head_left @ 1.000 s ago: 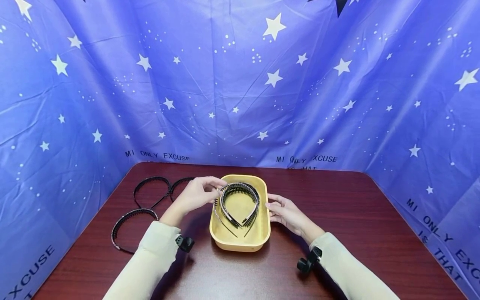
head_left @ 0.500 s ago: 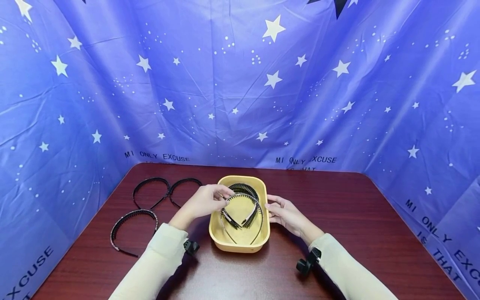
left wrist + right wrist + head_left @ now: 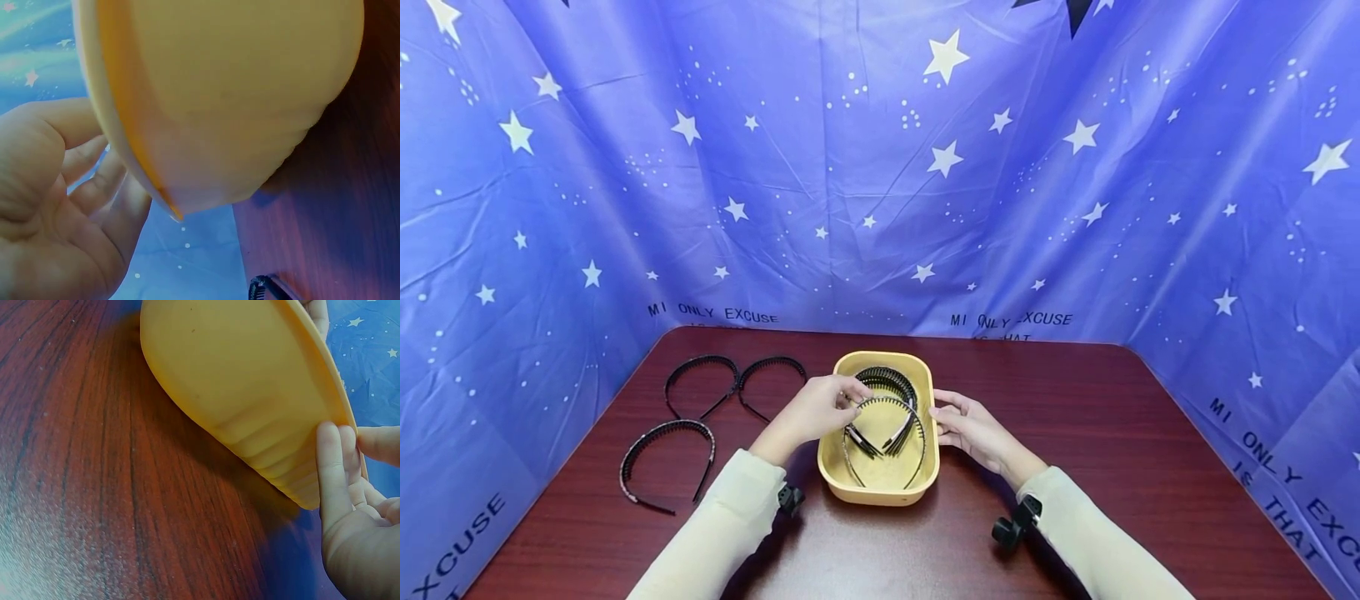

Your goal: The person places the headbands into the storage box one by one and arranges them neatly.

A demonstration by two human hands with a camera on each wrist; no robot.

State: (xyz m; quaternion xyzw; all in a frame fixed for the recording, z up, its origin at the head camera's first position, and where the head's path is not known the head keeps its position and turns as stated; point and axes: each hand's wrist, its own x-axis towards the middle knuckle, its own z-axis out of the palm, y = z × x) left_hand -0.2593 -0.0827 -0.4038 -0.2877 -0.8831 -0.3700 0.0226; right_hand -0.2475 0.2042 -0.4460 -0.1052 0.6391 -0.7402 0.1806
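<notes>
My left hand (image 3: pixel 823 408) reaches over the left rim of a yellow plastic basin (image 3: pixel 880 497) and pinches a thin toothed headband (image 3: pixel 886 399) near its top. That headband's two ends point toward me, inside the basin's outline. Behind it lies a nested stack of black toothed headbands (image 3: pixel 891 379), partly covered by my fingers. My right hand (image 3: pixel 977 429) holds the basin's right side, the thumb at the rim and fingers along the outer wall, as the right wrist view shows. In the left wrist view, the basin wall hides the held headband.
Left of the basin, three more black headbands lie on the dark red wooden table (image 3: pixel 1075 467): a back-left one (image 3: pixel 703 358), another beside it (image 3: pixel 772 361) and a patterned one (image 3: pixel 625 475) nearer me. A blue star-printed curtain (image 3: pixel 865 167) surrounds the table's back and sides.
My left hand has moved right and slightly toward me, bringing the pinched headband from the stack's left side to overlap its front. The right hand stays on the basin.
</notes>
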